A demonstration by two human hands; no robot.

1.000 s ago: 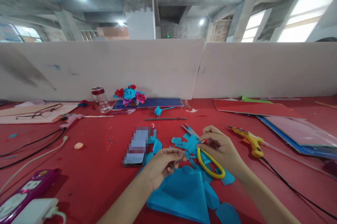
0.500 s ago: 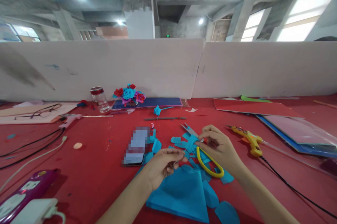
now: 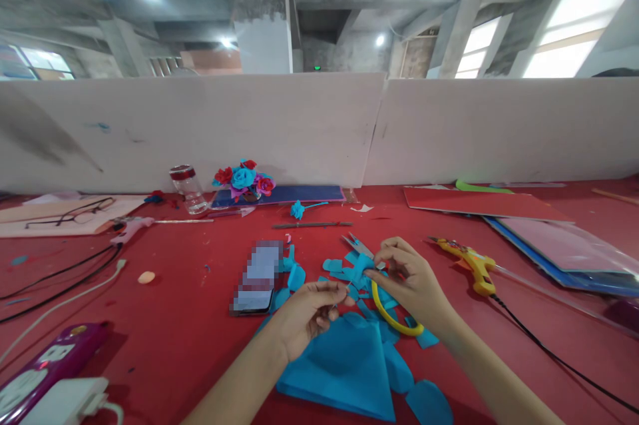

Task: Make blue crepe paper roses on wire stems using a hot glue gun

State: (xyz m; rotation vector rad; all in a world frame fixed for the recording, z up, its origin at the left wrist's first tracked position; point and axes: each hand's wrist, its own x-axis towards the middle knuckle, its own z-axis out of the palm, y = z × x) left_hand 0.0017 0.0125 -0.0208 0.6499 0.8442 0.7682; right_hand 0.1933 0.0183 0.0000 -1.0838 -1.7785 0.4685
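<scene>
My left hand (image 3: 319, 308) is closed in a pinch on a thin stem, which runs up to the right toward a strip of blue paper (image 3: 363, 266). The fingertips of my right hand (image 3: 407, 275) are closed on that strip, at the stem's upper end. Beneath the right hand lie scissors with yellow handles (image 3: 394, 320), their metal blades (image 3: 355, 244) pointing away from me. Cut blue paper pieces (image 3: 398, 368) surround both hands. A folded blue sheet (image 3: 339, 372) lies just in front of me, partly under my left hand.
A phone (image 3: 258, 278) lies left of my hands. On the right rests a yellow glue gun (image 3: 474, 268) with a black cord. Paper flowers (image 3: 244, 178) and a jar (image 3: 188, 188) stand at the back, before a white partition (image 3: 200, 125). A purple power strip (image 3: 54, 358) sits front left.
The fingers of my right hand have shifted slightly with the blue paper strip, which appears more bunched at the stem. My left hand keeps nearly the same place.
</scene>
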